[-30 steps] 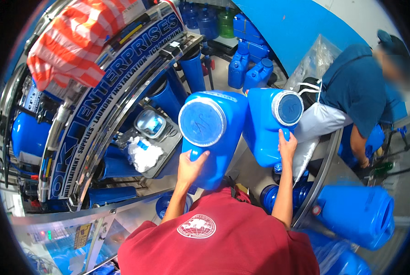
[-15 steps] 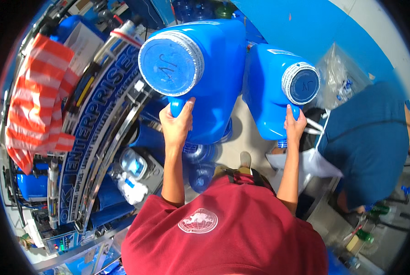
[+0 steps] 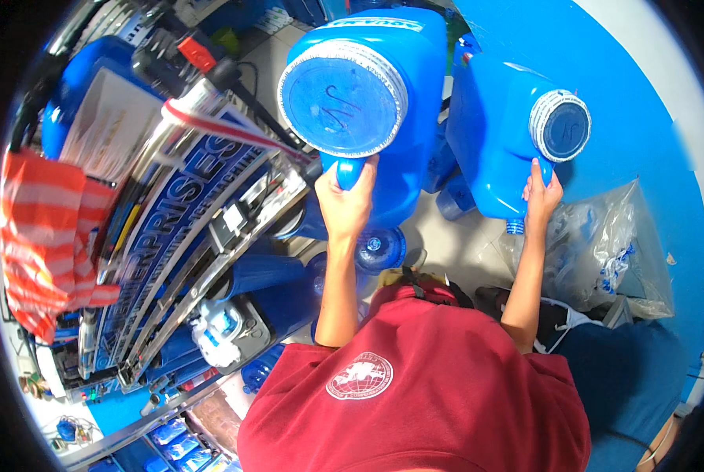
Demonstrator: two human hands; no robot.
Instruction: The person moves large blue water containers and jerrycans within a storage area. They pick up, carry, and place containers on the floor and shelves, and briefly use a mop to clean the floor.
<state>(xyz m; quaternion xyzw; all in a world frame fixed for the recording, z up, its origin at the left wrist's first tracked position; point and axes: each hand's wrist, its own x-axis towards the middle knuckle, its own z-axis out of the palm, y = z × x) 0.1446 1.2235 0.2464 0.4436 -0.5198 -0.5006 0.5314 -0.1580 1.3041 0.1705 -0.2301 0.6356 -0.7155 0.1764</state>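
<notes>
Two blue plastic water jugs hang in front of me, one from each hand. My left hand (image 3: 347, 197) is wrapped around the handle of the left water jug (image 3: 415, 118), just below its wide round cap (image 3: 340, 101), which has handwriting on it and a white printed band around it. The handle of the right water jug (image 3: 482, 130) is in my right hand (image 3: 542, 193), close under a similar cap (image 3: 564, 127). A small ribbed spout (image 3: 515, 226) shows at that jug's lower edge. The jugs hide much of the floor ahead.
A metal-framed stand with a blue sign (image 3: 202, 189) and an orange-white striped bag (image 3: 49, 236) runs along my left. Round water bottles (image 3: 381, 250) stand by my feet. At right are a clear plastic bag (image 3: 604, 244), a blue wall (image 3: 604, 71) and a person in dark blue (image 3: 635, 377).
Both jugs appear farther right and slightly higher in view, still held. The bent-over person has shifted from the right side to the lower right, and the stand appears closer on the left.
</notes>
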